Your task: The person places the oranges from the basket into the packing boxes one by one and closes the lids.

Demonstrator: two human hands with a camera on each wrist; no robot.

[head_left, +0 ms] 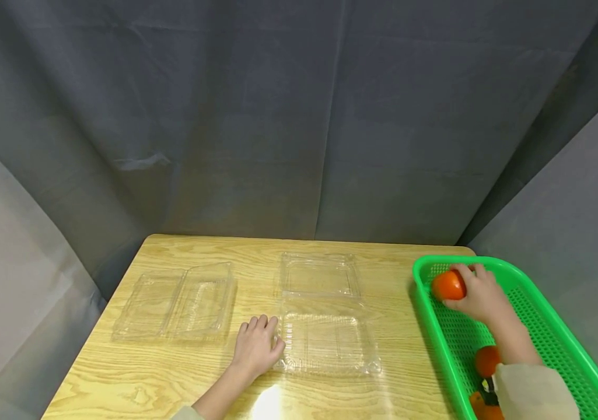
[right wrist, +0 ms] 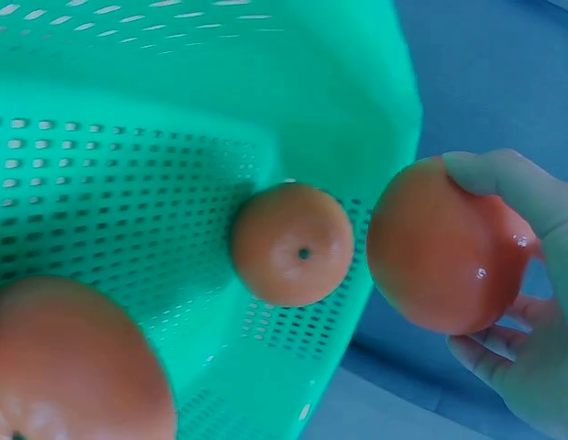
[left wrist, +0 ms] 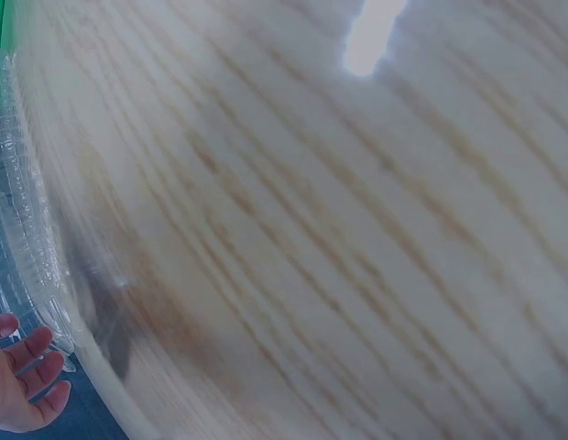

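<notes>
My right hand point(head_left: 482, 297) grips a round red-orange tomato point(head_left: 448, 286) over the far left end of the green basket point(head_left: 432, 335). In the right wrist view, thumb and fingers hold that tomato point(right wrist: 444, 252) from one side. Two more tomatoes, one by the end wall point(right wrist: 293, 246) and one nearer point(right wrist: 78, 367), lie in the basket there. My left hand point(head_left: 258, 345) is at the left edge of an opened clear plastic clamshell box point(head_left: 327, 338), fingers loosely bent. In the left wrist view, that hand point(left wrist: 23, 380) shows its fingers apart beside the clear plastic; whether they touch it, I cannot tell.
A second opened clear clamshell box point(head_left: 201, 306) lies on the left of the wooden table point(head_left: 120, 379). Further orange-red fruit point(head_left: 488, 361) and a dark piece point(head_left: 488, 392) sit in the basket's near part. Grey curtains point(head_left: 256, 116) stand behind and at both sides.
</notes>
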